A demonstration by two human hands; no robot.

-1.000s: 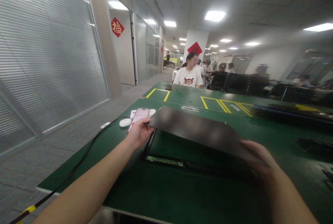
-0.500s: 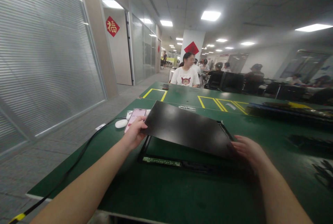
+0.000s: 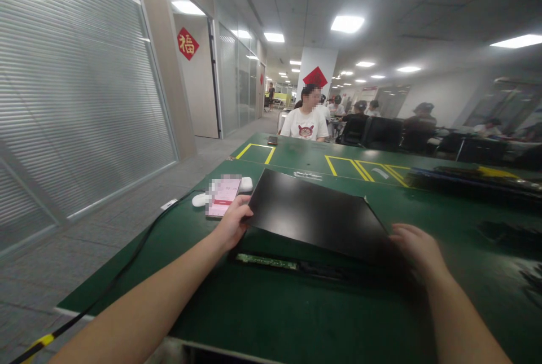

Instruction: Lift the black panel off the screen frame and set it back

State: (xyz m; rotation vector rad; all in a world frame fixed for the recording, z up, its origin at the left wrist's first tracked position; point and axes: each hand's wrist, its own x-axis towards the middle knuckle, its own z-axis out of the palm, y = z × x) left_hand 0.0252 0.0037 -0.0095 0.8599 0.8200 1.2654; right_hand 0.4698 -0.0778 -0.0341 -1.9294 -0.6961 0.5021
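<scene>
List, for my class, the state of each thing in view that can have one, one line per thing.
Left hand: closed on the black panel's left edge
Right hand: at the panel's right edge, grip unclear
Black panel: held, glossy face up
Green circuit strip: uncovered
Phone: screen lit
Ceiling lights: on
Door: open or shut, cannot tell

Gold char. "福" reads clear on a red diamond sign (image 3: 187, 43) on the door (image 3: 202, 93), far up & left of L grip (image 3: 234, 222); phone (image 3: 227, 201) just beyond that grip shows digits, too blurry to be sure of; tiny print on white T-shirt (image 3: 292, 126), well beyond, illegible.
</scene>
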